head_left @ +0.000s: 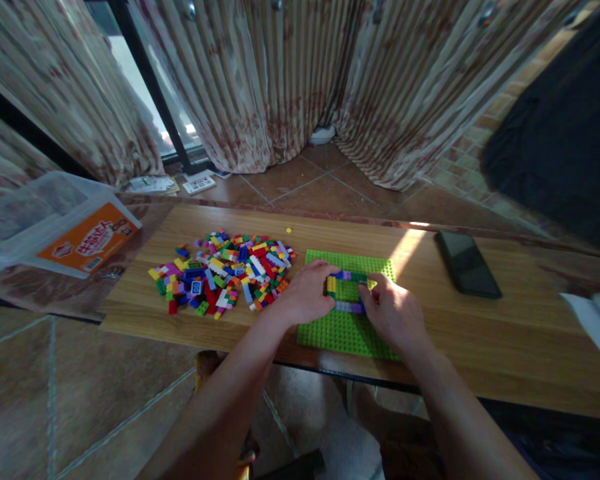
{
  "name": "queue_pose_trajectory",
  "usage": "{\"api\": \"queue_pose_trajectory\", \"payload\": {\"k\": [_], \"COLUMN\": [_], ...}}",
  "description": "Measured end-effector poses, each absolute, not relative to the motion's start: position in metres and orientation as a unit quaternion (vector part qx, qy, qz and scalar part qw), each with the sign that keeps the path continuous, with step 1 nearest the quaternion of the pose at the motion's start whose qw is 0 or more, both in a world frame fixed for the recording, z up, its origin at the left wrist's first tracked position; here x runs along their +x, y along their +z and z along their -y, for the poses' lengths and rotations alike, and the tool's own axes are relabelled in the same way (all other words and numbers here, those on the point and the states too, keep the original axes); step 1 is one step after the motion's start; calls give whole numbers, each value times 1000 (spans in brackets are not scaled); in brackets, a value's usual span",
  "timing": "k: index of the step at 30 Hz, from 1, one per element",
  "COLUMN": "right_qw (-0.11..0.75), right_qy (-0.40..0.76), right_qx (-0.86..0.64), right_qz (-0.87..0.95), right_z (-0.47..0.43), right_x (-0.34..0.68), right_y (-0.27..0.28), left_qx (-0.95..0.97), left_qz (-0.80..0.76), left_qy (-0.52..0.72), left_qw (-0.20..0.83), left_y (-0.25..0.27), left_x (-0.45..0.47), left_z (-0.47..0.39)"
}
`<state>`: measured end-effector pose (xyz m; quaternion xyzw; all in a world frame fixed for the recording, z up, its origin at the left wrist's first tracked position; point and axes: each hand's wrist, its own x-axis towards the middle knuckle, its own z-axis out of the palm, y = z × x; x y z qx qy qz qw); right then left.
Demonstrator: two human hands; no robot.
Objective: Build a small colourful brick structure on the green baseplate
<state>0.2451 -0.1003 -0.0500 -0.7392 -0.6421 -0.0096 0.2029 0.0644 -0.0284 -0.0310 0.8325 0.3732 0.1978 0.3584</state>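
Head view: brick frame [349, 275] on the green plate [347, 337], far and near rows running left to right. Left hand [307, 293] spans its left end, thumb and fingers apart; right hand [397, 313] curls at its right end, hold unclear.

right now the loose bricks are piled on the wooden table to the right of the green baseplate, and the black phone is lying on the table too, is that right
Not quite: the head view shows the loose bricks piled to the left of the green baseplate, not the right. The black phone does lie on the wooden table too.
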Motion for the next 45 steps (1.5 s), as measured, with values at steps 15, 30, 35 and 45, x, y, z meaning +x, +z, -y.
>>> {"api": "queue_pose_trajectory", "payload": {"k": [15,30,35,45], "right_qw": [199,188,180,190], "right_qy": [-10,-23,-21,-26], "right_qx": [-742,-745,-750,-743], "right_qz": [640,639,636,641], "right_z": [101,101,101,101], "right_x": [243,242,241,242], "right_y": [-49,-50,-50,-50], "left_qx": [817,813,810,816], "left_qz": [-390,-405,-408,-383], "left_qy": [204,201,203,206], "left_qw": [373,366,370,381], "left_y": [-29,-30,-28,-32], "left_x": [66,69,69,67], "left_z": [29,30,31,28]}}
